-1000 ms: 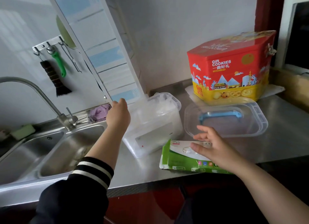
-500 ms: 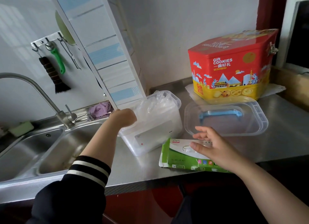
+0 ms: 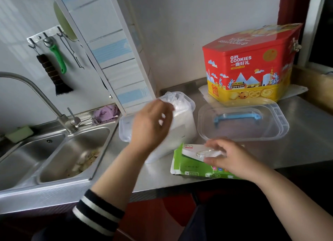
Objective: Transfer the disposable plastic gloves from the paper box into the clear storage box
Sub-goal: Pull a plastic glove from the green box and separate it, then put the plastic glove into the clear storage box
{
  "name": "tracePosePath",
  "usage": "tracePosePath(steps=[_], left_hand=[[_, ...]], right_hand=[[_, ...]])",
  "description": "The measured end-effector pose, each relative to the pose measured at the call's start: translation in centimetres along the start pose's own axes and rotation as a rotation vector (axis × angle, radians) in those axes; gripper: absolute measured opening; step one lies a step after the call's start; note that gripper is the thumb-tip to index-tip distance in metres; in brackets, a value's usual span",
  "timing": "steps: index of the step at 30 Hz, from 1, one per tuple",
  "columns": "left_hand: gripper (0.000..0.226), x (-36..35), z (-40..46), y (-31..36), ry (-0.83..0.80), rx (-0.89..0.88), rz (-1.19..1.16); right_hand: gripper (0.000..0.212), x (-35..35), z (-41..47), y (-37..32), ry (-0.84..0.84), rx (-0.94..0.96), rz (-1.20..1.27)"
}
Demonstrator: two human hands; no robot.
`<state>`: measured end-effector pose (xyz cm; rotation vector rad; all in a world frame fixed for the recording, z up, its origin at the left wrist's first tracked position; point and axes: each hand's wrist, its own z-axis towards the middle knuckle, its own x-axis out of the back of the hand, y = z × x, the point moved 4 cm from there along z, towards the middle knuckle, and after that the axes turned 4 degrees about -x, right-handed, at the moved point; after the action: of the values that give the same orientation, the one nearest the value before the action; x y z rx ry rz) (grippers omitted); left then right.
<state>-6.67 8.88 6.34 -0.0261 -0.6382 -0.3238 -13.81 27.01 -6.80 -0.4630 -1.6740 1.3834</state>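
Nearest on the worktop (image 3: 297, 132), the right hand (image 3: 232, 158) pinched a glove (image 3: 207, 153) at the mouth of the green paper box (image 3: 191, 166). Beyond, the left hand (image 3: 150, 123), fingers loose and holding nothing, hovered before the glove-filled clear storage box (image 3: 182, 125).

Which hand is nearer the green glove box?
The right. The right hand rests on the green glove box, fingers at the gloves in its opening. The left hand is up to the left, in front of the clear storage box.
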Motion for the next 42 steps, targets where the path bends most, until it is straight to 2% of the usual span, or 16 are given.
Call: tracePosePath(steps=[2,4,6,7,10,13,22,24,26,30,35,37,38,40,41,42], left_hand=[[0.025,-3.1,-2.5,2.3,-0.227,0.003,-0.111],[0.049,-6.4,-5.2,2.8,-0.497,0.174,-0.228],[0.077,-8.6,-7.4,2.4,-0.633,0.236,-0.257],[0.085,-9.3,-8.2,2.3,-0.648,0.239,-0.267],[0.089,-9.9,-9.2,2.0,-0.610,0.294,-0.295],[0.092,-9.9,-9.5,2.1,-0.549,0.362,-0.364],[0.097,-10.1,-10.1,1.7,-0.510,0.473,-0.450],[0.096,-10.1,-10.0,1.7,-0.517,0.473,-0.455],[0.093,-10.1,-10.1,1.7,-0.527,0.482,-0.456],[0.087,-10.0,-9.9,1.5,-0.572,0.489,-0.418],[0.083,-9.7,-7.9,2.1,-0.722,0.388,-0.263],[0.071,-9.2,-6.9,2.4,-0.672,0.348,-0.207],[0.055,-8.6,-6.2,2.4,-0.562,0.342,-0.220],[0.018,-6.4,-4.4,2.6,-0.201,0.412,-0.340],[0.025,-5.3,-3.6,2.7,-0.051,0.487,-0.454],[0.045,-4.6,-2.8,2.7,0.017,0.570,-0.616]], right_hand=[[0.032,-0.2,0.1,-0.1,0.045,0.009,-0.161],[0.023,-0.3,0.2,-0.5,0.065,-0.005,-0.251],[0.009,-0.4,0.5,-0.7,0.072,-0.027,-0.268],[0.002,-0.3,0.5,-0.8,0.090,-0.034,-0.273],[0.013,-0.3,0.6,-0.6,0.175,-0.059,-0.289],[0.013,-0.1,0.5,-0.6,0.231,-0.091,-0.214],[0.013,1.4,0.4,-0.5,0.399,-0.074,0.488],[0.007,2.1,0.2,-0.2,0.454,-0.100,0.715],[0.018,2.8,0.3,0.2,0.435,-0.107,0.961],[0.054,4.0,0.6,0.0,0.294,0.014,1.257],[0.038,6.0,-0.8,-3.5,0.319,0.281,1.250],[0.029,6.5,-1.8,-5.1,0.398,0.389,1.153],[0.025,6.7,-2.3,-5.7,0.449,0.422,1.090],[0.023,6.9,-3.3,-6.3,0.537,0.472,0.914],[0.019,6.8,-3.6,-6.5,0.561,0.505,0.818],[0.015,6.7,-3.9,-6.9,0.559,0.548,0.725]])
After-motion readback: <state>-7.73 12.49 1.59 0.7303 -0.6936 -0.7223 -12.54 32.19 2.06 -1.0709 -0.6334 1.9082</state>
